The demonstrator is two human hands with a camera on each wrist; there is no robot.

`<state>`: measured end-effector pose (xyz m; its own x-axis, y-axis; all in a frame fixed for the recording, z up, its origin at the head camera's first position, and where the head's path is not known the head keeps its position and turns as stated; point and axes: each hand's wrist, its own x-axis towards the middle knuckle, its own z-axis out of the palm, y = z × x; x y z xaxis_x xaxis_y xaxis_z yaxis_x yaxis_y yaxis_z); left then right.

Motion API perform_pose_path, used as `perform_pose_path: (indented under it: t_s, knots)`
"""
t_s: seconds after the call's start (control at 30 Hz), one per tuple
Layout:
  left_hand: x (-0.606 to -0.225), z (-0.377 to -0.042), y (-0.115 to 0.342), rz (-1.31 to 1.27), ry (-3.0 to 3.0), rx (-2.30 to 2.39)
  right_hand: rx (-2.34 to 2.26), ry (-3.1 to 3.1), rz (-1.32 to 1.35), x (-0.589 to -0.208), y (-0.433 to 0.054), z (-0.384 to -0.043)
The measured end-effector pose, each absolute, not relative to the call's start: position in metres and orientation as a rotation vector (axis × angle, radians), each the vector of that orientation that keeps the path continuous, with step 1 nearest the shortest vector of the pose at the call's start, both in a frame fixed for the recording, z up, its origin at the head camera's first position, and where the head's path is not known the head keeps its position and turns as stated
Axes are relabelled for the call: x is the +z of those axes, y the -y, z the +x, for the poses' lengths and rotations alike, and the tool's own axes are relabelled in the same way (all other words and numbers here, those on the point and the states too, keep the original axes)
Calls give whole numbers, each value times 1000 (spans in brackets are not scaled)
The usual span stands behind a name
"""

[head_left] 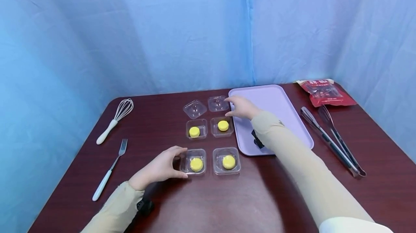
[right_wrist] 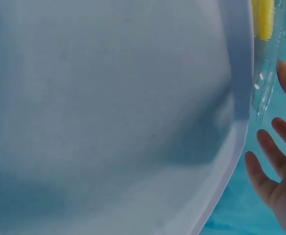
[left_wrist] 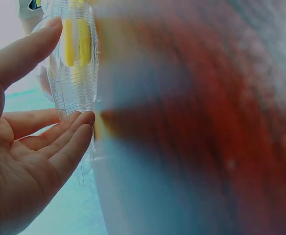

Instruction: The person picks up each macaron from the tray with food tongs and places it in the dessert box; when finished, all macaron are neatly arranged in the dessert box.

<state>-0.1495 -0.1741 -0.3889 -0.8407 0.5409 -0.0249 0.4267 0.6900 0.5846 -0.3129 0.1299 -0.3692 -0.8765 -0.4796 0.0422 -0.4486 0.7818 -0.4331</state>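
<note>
My left hand (head_left: 164,166) grips the near left clear plastic box (head_left: 201,154), with its thumb at the front edge and fingers at the back edge. A yellow round cake (head_left: 196,164) lies inside that box. Beside it stands another clear box (head_left: 217,168) with a yellow cake (head_left: 229,162). Two more boxes, a left one (head_left: 203,126) and a right one (head_left: 214,130), stand behind, each holding one yellow cake. My right hand (head_left: 242,107) spreads its thumb and fingers at the right side of a clear lid (head_left: 216,103); nothing is in its grasp. Another lid (head_left: 195,109) lies tilted left of that one.
A lilac tray (head_left: 269,99) lies under my right forearm. On the right are tongs (head_left: 328,139) and a red food packet (head_left: 325,92). At the left lie a white whisk (head_left: 114,121) and a fork (head_left: 110,169). A blue curtain (head_left: 182,30) hangs behind the table.
</note>
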Motion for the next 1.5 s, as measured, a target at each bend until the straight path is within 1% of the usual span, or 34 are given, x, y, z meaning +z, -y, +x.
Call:
perform_pose_path:
  t_s: [0.23,0.6,0.77,0.97,1.2,1.5]
  knots:
    - [-390,-149,173,778,-2706,856,-593,-2891,-744,-376,-128,-324]
    - [-391,-147,170,722,-2675,862,-552,-2864,-742,-385,-120,-326]
    - [-393,-146,171,705,-2674,860,-662,-2857,-686,-390,-118,-326]
    - [-394,-146,170,743,-2694,851,-752,-2963,-739,-392,-126,-323]
    - [-391,-145,169,777,-2714,750,-915,-2990,-644,-378,-134,-313]
    - [-372,-150,172,711,-2723,772,-1270,-3022,-573,-353,-143,-307]
